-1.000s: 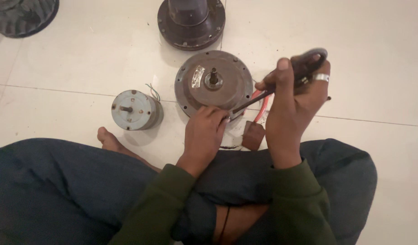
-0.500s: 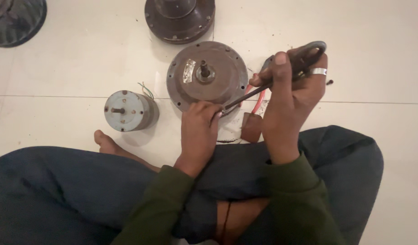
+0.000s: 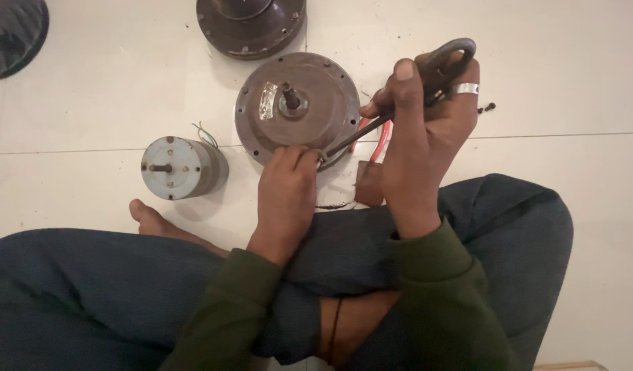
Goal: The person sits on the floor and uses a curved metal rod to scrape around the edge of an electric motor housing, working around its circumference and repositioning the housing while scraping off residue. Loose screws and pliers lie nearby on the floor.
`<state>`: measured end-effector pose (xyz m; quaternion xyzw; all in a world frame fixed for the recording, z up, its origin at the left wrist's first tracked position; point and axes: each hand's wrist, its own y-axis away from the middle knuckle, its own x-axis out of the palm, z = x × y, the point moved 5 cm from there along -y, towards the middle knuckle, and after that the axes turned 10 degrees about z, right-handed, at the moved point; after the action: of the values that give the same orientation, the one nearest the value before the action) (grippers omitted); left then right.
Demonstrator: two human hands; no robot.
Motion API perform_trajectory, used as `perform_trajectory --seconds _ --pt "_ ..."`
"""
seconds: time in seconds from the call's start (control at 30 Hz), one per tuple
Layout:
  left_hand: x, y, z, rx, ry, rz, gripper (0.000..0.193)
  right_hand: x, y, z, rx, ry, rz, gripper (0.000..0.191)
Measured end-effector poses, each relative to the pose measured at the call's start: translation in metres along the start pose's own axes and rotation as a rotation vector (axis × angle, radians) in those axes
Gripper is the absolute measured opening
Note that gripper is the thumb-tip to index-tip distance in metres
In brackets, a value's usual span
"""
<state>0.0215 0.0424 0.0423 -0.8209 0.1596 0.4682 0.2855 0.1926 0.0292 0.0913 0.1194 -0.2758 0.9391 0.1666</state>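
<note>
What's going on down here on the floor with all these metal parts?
A person sits cross-legged on a tiled floor. The right hand grips a pair of scissors, tips aimed at the near edge of a round brown motor housing. The left hand rests on that edge, fingers by the tips. A small grey motor sits to the left, another dark housing farther away.

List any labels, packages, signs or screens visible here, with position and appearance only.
Label: a small worn silvery sticker, roughly rectangular, on the top face of the round brown motor housing, left of its shaft.
No packages, signs or screens in view.
</note>
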Motion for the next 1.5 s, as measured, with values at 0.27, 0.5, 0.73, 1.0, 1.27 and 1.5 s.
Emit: perform_trajectory --seconds 0.27,0.5,0.73,1.0,1.27,1.5 --pt "0.007 -0.002 0.002 0.001 0.055 0.038 0.020 -0.003 -0.001 0.000 -0.018 -0.022 0.002 0.018" --pt "0.009 -0.003 0.004 0.007 0.156 0.036 0.009 0.000 0.000 0.001 0.002 0.026 0.003 0.019" --pt "0.010 -0.005 0.009 -0.015 0.209 0.046 0.014 0.001 0.001 0.002 -0.022 0.042 0.015 0.018" --pt "0.014 -0.006 0.011 -0.041 0.262 0.023 0.015 0.001 0.002 0.001 -0.007 0.004 0.009 0.017" --pt "0.014 -0.004 0.011 -0.009 0.257 -0.016 0.025 0.011 0.006 -0.006 0.033 -0.034 -0.007 0.017" --pt "0.010 -0.002 0.012 -0.041 0.253 -0.014 0.024 0.017 0.008 -0.004 0.019 0.003 0.005 0.017"
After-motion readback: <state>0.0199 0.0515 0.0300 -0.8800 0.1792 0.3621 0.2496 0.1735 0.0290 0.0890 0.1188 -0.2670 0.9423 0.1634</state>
